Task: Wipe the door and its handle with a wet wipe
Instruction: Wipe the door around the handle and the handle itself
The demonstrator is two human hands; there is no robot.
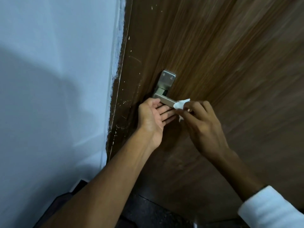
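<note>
A brown wood-grain door (213, 55) fills the right of the view. Its silver lever handle (164, 97) juts out from a metal backplate with two screws. My right hand (202, 122) pinches a white wet wipe (181, 103) wrapped around the free end of the lever. My left hand (153, 116) is cupped palm-up just under the lever, fingers stretched beneath it and touching or nearly touching its underside. Most of the lever's end is hidden by the wipe and my fingers.
A pale blue-white wall (57, 79) takes up the left half, meeting the door frame (118, 89), which is flecked with paint. Dark floor (148, 211) shows at the bottom. A white sleeve cuff (269, 208) covers my right wrist.
</note>
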